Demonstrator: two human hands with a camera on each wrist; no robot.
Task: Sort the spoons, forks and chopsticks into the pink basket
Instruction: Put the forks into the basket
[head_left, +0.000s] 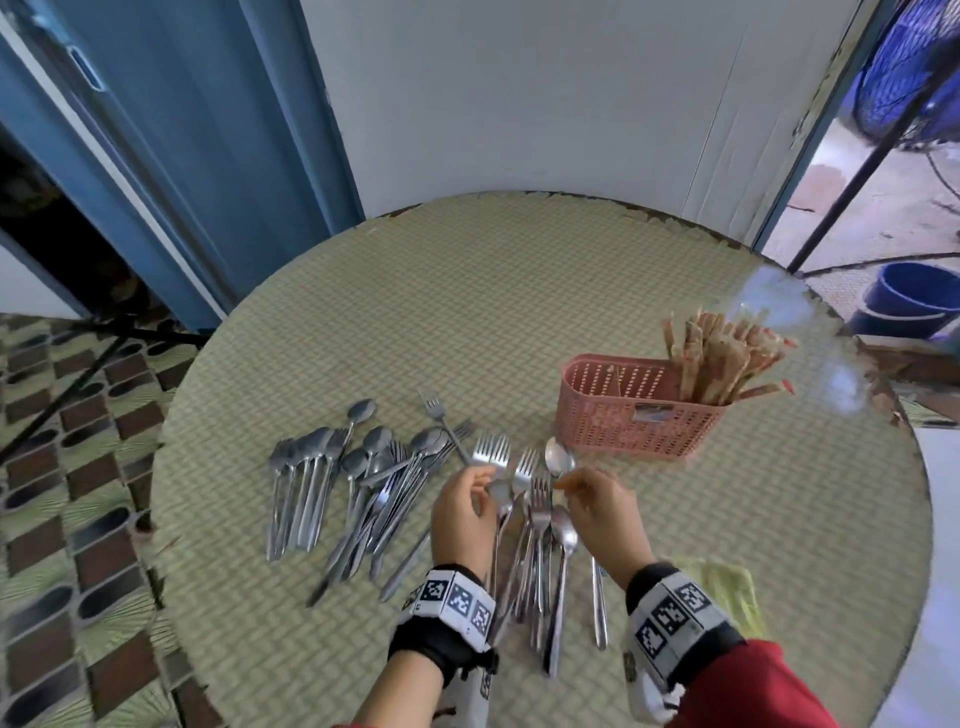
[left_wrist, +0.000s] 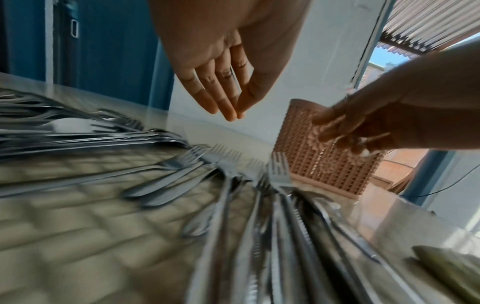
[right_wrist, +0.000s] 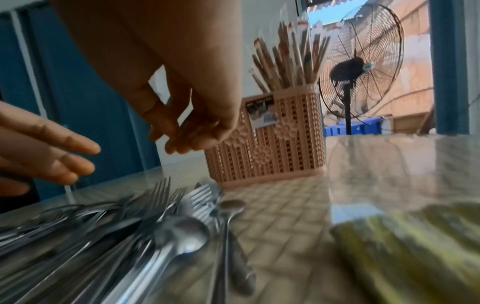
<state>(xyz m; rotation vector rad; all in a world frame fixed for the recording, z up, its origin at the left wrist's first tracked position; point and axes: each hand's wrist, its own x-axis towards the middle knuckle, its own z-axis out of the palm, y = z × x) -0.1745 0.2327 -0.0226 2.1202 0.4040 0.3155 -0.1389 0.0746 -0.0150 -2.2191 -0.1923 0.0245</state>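
Observation:
A pink basket (head_left: 634, 415) stands right of the table's middle, with several chopsticks (head_left: 722, 358) upright in its right compartment; the rest of it looks empty. Several steel spoons and forks lie in loose piles: one at the left (head_left: 306, 483), one in the middle (head_left: 395, 493), and one between my wrists (head_left: 540, 561). My left hand (head_left: 485, 486) hovers over the fork heads (head_left: 491, 449), fingers nearly straight (left_wrist: 228, 107), holding nothing. My right hand (head_left: 569, 486) hangs above a spoon (head_left: 558, 457), its fingers (right_wrist: 182, 142) loosely curled and empty.
A folded yellow-green cloth (head_left: 727, 592) lies on the table by my right wrist. The round table (head_left: 467, 291) has a glass top over a woven mat. A blue door (head_left: 182, 156) is at the back left, and a standing fan (right_wrist: 361, 67) and blue bucket (head_left: 909, 296) are beyond the right edge.

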